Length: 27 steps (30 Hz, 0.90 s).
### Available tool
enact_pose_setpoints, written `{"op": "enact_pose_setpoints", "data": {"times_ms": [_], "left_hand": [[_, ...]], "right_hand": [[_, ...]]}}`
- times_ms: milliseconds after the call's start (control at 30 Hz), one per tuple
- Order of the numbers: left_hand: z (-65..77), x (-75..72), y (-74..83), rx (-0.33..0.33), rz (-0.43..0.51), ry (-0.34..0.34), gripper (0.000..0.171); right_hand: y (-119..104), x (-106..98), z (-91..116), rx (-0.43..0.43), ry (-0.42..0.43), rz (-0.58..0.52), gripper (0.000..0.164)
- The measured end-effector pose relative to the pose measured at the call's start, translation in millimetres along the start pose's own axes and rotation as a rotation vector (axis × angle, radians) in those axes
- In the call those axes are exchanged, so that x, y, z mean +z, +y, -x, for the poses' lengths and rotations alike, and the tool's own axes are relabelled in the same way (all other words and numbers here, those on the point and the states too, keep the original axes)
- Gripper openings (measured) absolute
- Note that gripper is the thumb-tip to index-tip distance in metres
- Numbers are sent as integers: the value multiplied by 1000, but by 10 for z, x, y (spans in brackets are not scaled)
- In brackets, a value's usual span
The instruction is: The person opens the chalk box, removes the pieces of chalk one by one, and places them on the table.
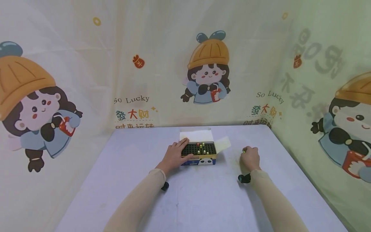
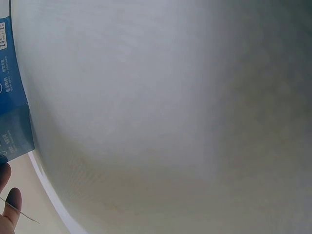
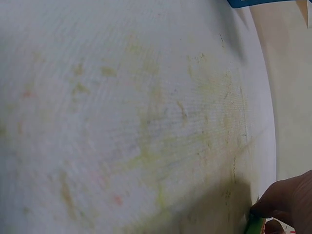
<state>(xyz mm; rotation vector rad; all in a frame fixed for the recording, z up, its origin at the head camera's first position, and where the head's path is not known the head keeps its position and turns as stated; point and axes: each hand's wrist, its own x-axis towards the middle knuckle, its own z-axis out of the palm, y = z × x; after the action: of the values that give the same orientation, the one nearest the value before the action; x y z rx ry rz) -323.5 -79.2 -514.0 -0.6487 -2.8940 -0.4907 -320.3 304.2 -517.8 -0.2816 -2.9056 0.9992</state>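
A blue and yellow box (image 1: 191, 162) with a panda on its front stands on the white table. Inside it shows a black tray (image 1: 189, 149) full of small holes, with several short coloured sticks (image 1: 201, 146) upright in it. My left hand (image 1: 174, 156) rests on the box's left end, thumb along the front edge and fingers toward the back. In the left wrist view the box's blue side (image 2: 12, 78) shows beside two fingertips (image 2: 13, 199). To the right of the box, my right hand (image 1: 250, 158) pinches a small green stick (image 3: 254, 224), mostly hidden by the fingers.
The box's white lid flap (image 1: 196, 135) is raised at the back, and a side flap (image 1: 222, 144) sticks out to the right. Yellow-green smears mark the table (image 3: 146, 146) near my right hand. A printed cloth (image 1: 171, 80) hangs behind and at both sides.
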Motion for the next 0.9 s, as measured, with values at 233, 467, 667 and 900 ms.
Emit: {"op": "enact_pose_setpoints", "data": {"times_ms": [233,467,667,900], "left_hand": [[2,5,-1,-2,9,3,88],[3,-2,2,-2,6,1,88],[-6,20,-17,0,3,11,89],[-13,30,-30,1,10,12,89]], "right_hand": [[1,4,17,-3,-6,-15,46],[-7,8,7,-2,-1,-1,44],[-25,11,6,20,-8,-6,42],[-73,43,-9,11,42,-38,42]]}}
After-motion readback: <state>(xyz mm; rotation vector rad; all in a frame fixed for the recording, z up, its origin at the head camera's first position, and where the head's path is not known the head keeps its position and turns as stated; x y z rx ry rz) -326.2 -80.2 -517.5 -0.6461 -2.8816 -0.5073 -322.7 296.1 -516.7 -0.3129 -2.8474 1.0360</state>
